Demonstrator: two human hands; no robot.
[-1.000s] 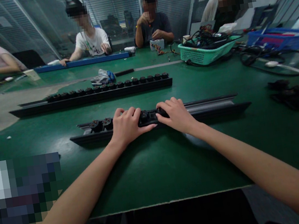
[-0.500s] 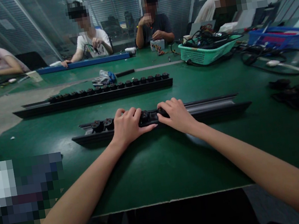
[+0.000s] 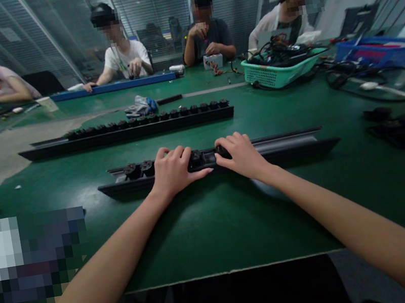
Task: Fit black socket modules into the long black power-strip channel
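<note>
A long black channel rail (image 3: 290, 151) lies across the green table in front of me. Seated in its left part are round black socket modules (image 3: 131, 171), while the right stretch shows a bare grey trough. My left hand (image 3: 172, 169) curls over the rail, fingers on the far side and thumb along the near wall. Just right of that thumb, my right hand (image 3: 239, 153) pinches a black socket module (image 3: 222, 152) at the trough, its fingers hiding most of the part. A small gap separates this module from the one beside my left hand (image 3: 196, 158).
Behind lies a second rail (image 3: 130, 130) filled with modules, with a glove (image 3: 141, 105) beyond it. Loose black parts (image 3: 396, 126) lie at right. A green basket (image 3: 282, 70) holds cables; a blue basket (image 3: 382, 50) stands beside it. Several people sit across the table.
My right hand and its module have shifted slightly right, widening the gap to the neighbouring module. My left hand stays put. The person at far right has moved left and lower.
</note>
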